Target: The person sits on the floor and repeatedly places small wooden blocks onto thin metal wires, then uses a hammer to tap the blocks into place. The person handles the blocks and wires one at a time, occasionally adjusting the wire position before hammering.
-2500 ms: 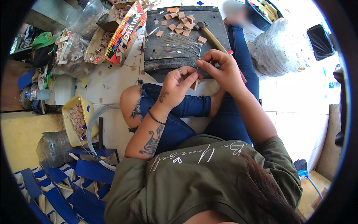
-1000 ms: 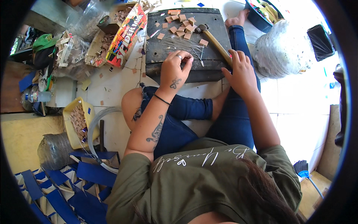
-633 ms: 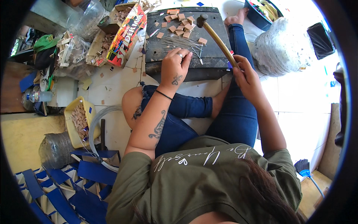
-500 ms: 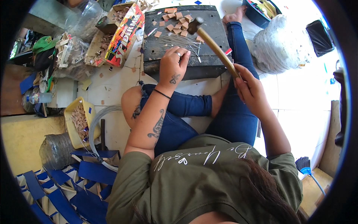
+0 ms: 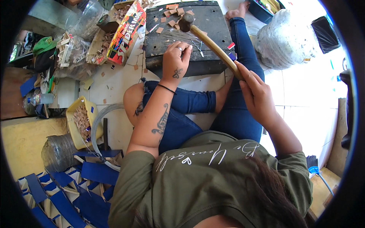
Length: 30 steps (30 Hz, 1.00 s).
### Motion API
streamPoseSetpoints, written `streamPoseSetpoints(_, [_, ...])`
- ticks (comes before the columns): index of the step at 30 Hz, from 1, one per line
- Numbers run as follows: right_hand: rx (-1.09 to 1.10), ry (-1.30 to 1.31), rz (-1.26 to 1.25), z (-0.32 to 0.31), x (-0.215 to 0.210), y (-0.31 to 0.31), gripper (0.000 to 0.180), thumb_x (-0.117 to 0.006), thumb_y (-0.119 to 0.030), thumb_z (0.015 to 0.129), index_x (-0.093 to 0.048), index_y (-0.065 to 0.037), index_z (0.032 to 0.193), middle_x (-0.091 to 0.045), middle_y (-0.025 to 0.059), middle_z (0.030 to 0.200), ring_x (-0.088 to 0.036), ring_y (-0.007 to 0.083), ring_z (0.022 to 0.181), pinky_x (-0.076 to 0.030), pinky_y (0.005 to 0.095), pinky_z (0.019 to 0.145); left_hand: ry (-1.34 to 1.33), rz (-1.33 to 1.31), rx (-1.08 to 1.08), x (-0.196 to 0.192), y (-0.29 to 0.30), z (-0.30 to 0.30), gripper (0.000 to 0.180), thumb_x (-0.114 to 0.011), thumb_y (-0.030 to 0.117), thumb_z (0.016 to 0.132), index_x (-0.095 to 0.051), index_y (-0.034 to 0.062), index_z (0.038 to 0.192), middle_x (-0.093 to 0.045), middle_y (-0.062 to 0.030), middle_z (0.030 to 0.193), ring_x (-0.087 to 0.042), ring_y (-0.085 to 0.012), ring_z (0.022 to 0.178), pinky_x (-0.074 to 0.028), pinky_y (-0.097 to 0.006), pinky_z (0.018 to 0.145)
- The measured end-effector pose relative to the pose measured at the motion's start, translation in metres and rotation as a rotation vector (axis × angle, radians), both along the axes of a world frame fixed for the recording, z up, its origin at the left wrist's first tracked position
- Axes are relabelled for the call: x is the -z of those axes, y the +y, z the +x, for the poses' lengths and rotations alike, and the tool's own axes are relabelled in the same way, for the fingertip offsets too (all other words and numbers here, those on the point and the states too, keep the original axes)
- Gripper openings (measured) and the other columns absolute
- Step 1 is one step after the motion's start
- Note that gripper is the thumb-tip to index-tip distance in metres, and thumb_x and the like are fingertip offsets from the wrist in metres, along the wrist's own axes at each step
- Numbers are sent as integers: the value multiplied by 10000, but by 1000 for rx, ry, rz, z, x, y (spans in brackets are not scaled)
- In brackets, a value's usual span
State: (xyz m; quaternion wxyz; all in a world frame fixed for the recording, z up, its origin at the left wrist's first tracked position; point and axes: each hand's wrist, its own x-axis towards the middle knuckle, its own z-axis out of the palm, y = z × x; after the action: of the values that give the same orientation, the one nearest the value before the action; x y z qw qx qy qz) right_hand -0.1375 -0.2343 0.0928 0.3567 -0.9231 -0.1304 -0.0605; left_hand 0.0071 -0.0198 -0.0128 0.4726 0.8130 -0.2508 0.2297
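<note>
I sit on the floor with a dark stone slab in front of my knees. My right hand grips the wooden handle of a hammer, whose dark head hangs over the slab near several small wooden squares. My left hand rests on the slab's near edge, fingertips pinching something small beside a pile of thin nails; what it pinches is too small to tell.
A yellow tray of wooden pieces and a coil of wire lie at my left. Blue boxes are stacked at lower left. Cardboard boxes and plastic bags sit at upper left; a large white sack at upper right.
My right hand picked up the hammer and raised it over the slab. My left hand moved from in front of me down onto the slab's near edge.
</note>
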Motion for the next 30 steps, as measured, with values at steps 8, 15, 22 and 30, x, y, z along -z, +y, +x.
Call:
streamPoseSetpoints(8, [-18, -70, 64, 1, 4, -1, 446, -508, -61, 956, -465, -88, 1399, -603, 176, 948, -638, 355, 798, -503, 407, 712, -55, 30, -24, 6, 1, 1, 92, -648, 68, 883, -619, 22, 809, -652, -97, 757, -648, -252, 692, -503, -335, 644])
streamPoseSetpoints(15, [8, 6, 47, 2, 6, -4, 445, -508, -59, 955, -471, -81, 1398, -609, 176, 945, -638, 359, 820, -502, 399, 734, 7, -16, -9, 5, 0, 0, 93, -664, 84, 863, -614, 40, 799, -615, -97, 743, -605, -300, 705, -461, -373, 729])
streamPoseSetpoints(22, [-15, 38, 85, 5, 21, -6, 433, -517, -64, 952, -486, -69, 1384, -633, 199, 1048, -648, 365, 914, -506, 377, 803, -32, -17, -10, 5, 0, -1, 95, -662, 76, 861, -609, 33, 795, -614, -94, 743, -598, -297, 693, -457, -374, 721])
streamPoseSetpoints(30, [175, -30, 117, 40, 38, -18, 419, -568, -96, 930, -530, -108, 1347, -629, 182, 1052, -642, 356, 902, -502, 389, 804, 16, -11, -18, -2, -1, -3, 102, -664, 98, 862, -613, 28, 808, -592, -107, 733, -592, -307, 722, -457, -387, 739])
